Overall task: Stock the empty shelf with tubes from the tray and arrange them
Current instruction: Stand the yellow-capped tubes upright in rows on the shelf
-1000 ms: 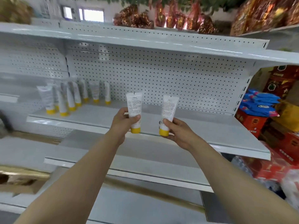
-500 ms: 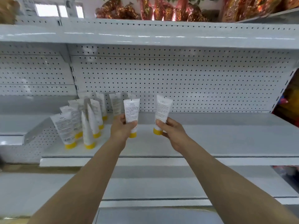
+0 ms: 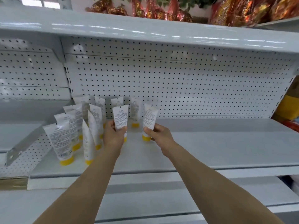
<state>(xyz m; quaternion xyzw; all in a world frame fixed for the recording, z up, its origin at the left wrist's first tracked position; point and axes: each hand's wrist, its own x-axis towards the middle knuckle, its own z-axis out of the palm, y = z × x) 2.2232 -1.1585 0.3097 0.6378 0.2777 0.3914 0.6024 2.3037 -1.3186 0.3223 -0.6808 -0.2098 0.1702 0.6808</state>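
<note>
My left hand [image 3: 113, 135] and right hand [image 3: 159, 135] each pinch a tube [image 3: 120, 118] low on its soft, light body over the shelf [image 3: 210, 146] — I'd grip near the stiff yellow cap [image 3: 146, 137].

Non-task items: red-and-gold foil-wrapped packages [image 3: 252, 10] on top ledge, high above both hands, right of centre. Green foliage [image 3: 186, 1] above them. Yellow and red goods [image 3: 289, 109] far right of right hand, partly cut off.
</note>
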